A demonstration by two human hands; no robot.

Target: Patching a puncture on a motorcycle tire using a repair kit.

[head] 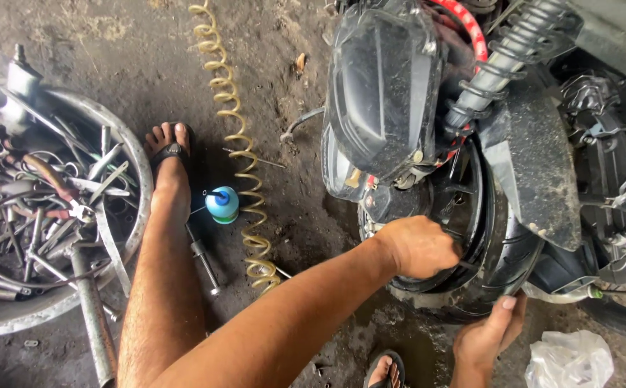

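- Left hand (419,248) reaches into the wheel (471,237) hub, fingers curled out of sight; can't tell what they grip.
- Right hand (487,332) is under the tyre (514,251), fingers loosely together against the rubber.
- Risks: wheel turns and pinches the left fingers; wet floor (392,323) below the wheel lets a sandal slip; air hose (237,144) left of the wheel could snag a foot.

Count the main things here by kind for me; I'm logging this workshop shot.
Hands: 2 (left, right)
Wheel: 1
Shock spring: 1
Coiled hose: 1
Blue bottle: 1
Tool basin: 1
Plastic bag: 1
Total: 8
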